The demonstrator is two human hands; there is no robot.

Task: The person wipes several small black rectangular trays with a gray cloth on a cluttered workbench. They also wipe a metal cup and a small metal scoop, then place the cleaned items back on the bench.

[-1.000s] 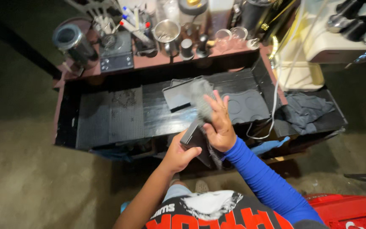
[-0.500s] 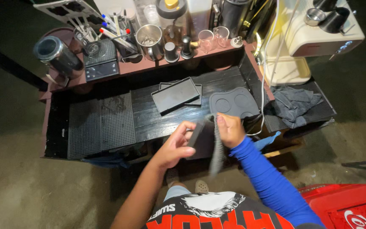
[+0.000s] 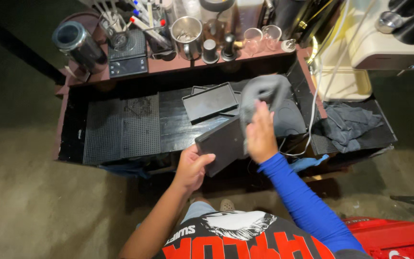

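Gripping a black tray by its lower edge, left hand tilts it over the bench front | right hand clutches a grey cloth, pressed to the tray's right edge | second tray, dark rag, steel cup beyond.

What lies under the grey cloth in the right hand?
The grey cloth in the right hand drapes over the black tray held by the left hand. The tray's covered edge is hidden.
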